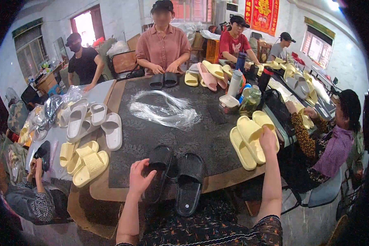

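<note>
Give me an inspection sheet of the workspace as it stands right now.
Surface: dark patterned table top with a tan rim, crowded.
Job's things: pair of black slippers at the near edge; stack of yellow slippers to the right.
Clutter: clear plastic bags mid-table; white slippers and more yellow slippers on the left; bottles and a jar on the far right.
Grippers: left hand open, touching the left black slipper; right hand resting on the yellow stack, grip unclear.
Cables: nothing seen.
Surroundings: several other people seated around the table; one opposite handles another black pair; windows behind.
</note>
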{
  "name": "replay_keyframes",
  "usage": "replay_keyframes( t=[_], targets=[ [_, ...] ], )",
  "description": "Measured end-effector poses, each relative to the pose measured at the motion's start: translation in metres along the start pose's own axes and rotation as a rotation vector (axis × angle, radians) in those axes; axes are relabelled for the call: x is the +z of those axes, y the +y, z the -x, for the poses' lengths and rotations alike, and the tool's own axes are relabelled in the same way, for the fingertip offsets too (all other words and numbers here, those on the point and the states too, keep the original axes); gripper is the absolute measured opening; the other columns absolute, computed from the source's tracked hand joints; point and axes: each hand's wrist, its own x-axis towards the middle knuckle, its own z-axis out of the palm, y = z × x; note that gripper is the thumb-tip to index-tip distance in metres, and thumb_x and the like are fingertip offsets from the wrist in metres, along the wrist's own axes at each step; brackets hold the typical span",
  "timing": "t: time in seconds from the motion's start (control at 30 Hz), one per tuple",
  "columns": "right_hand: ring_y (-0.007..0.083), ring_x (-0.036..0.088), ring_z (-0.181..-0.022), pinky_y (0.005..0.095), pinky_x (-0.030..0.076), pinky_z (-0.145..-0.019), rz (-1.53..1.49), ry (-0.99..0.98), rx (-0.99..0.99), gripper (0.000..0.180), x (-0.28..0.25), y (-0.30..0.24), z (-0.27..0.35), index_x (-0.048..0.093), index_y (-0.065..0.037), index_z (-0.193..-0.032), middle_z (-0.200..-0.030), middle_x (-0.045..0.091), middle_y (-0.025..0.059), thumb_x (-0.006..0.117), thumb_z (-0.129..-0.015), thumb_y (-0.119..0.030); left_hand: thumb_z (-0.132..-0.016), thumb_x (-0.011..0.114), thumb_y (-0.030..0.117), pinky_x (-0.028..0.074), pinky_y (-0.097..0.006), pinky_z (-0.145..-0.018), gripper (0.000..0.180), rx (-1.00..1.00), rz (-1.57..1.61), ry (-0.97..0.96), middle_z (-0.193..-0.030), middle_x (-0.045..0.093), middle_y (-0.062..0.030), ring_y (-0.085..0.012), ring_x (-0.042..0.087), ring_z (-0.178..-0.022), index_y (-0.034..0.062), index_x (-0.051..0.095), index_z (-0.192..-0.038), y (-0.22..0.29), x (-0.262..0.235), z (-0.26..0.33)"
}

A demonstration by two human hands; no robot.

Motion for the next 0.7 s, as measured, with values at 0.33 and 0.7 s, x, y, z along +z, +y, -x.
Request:
replay_keyframes(
  t=[0.33, 0.7],
  targets=[
    [0.0316, 0.056, -0.096, 0.0416, 0.046, -0.085, -0.542, -0.249, -0.533, 0.029, 0.021, -0.16, 0.113, 0.064, -0.01, -0.105, -0.097, 0.061, 0.0103, 0.065, -0.083, -0.029, -0.074, 0.075, 0.029, 0.035, -0.044, -0.104, 0.057, 0.144, -0.108, -0.083, -0.133, 0.049, -0.0146, -0.0352, 0.043, -0.124, 0.0085, 0.055, -0.123, -0.008, 0.032, -0.022],
    [0.0346, 0.05, -0.105, 0.0434, 0.045, -0.09, -0.462, -0.545, -0.565, 0.043, 0.065, -0.208, 0.123, 0.064, -0.003, -0.108, -0.106, 0.06, 0.0161, 0.057, -0.089, -0.041, -0.073, 0.073, 0.028, 0.034, -0.045, -0.103, 0.053, -0.007, -0.076, 0.017, -0.131, 0.051, -0.0119, -0.0343, 0.043, -0.124, 0.0107, 0.057, -0.12, 0.003, 0.048, -0.01]
  ],
)
